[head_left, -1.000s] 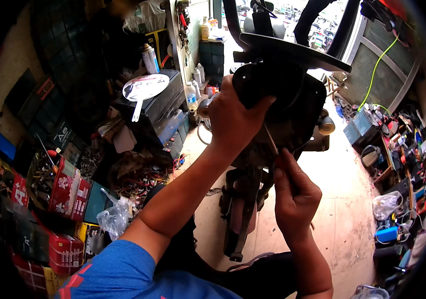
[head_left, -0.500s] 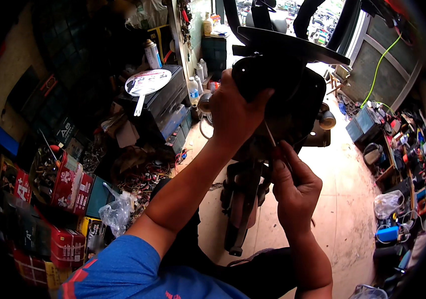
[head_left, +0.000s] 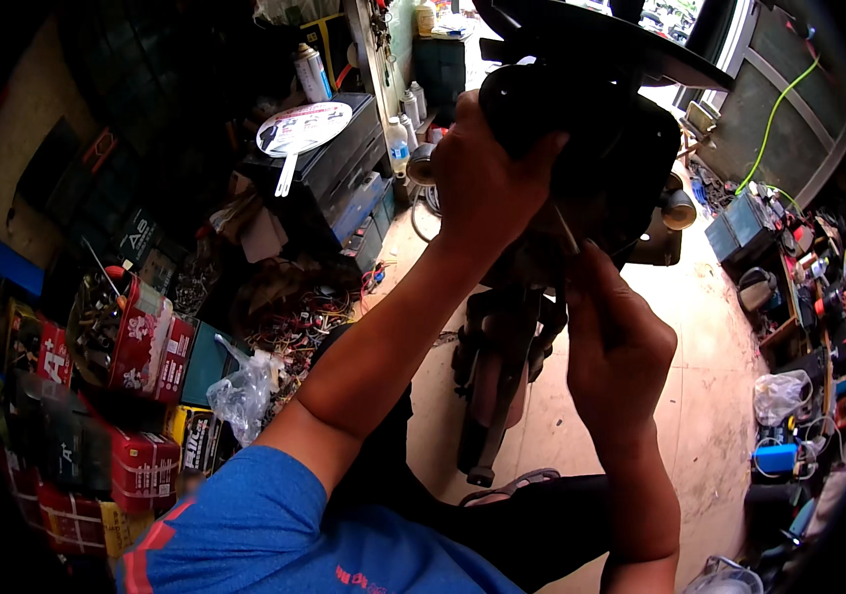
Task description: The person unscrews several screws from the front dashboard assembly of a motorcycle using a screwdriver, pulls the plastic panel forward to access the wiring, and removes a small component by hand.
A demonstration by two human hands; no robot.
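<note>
The dark end of a two-wheeler stands before me, with a black rounded housing point(head_left: 611, 158) at its top. My left hand point(head_left: 492, 178) is closed around the housing's left edge, its thumb pressed on the near face. My right hand point(head_left: 621, 327) is closed on a screwdriver point(head_left: 566, 232), just below and right of the left hand. The screwdriver's thin metal shaft points up and left at the housing's shadowed underside. Its handle is hidden in my fingers, and the tip's contact is too dark to make out. Round lamps flank the housing, one left point(head_left: 422, 164) and one right point(head_left: 678, 210).
At left stand a black cabinet point(head_left: 334, 163) bearing a white hand fan point(head_left: 304, 129) and a spray can point(head_left: 312, 74), tangled wires point(head_left: 329, 312), and red boxes point(head_left: 151, 342). Tools and parts crowd a shelf point(head_left: 784, 332) at right. A glass-panelled door point(head_left: 789, 109) is behind.
My view has shifted, so the surroundings sit higher and farther right in part. The right hand has turned, its back now facing me more. Both hands keep their holds.
</note>
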